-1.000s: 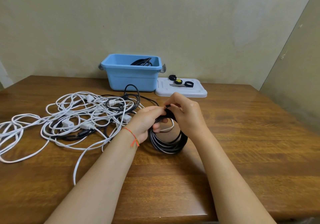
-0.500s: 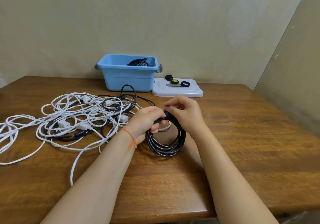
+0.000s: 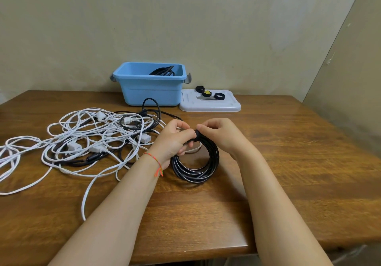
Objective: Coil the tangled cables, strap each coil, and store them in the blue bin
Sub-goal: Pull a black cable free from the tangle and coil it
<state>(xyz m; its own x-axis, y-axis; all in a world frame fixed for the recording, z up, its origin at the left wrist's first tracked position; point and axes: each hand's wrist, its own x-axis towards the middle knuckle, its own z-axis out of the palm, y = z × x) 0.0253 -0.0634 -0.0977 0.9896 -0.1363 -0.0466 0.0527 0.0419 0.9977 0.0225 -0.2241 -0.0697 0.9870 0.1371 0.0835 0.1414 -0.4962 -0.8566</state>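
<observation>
1. Head view: black coil (image 3: 195, 162) stands on edge on the table (image 3: 288, 162), well in front of the blue bin (image 3: 151, 90).
2. Left hand (image 3: 173, 140) grips its top; right hand (image 3: 218, 133) pinches a strap (image 3: 198, 134) there.
3. Likely light, springy, slick; best held at the strapped top, or loops may splay.

Black coil (image 3: 195, 166), blue bin (image 3: 151, 89), white cables (image 3: 82, 133)

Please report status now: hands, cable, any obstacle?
Both hands, left and right, grip round black cable coil. Black strap at top. Nothing blocks rectangular blue plastic bin.
</observation>
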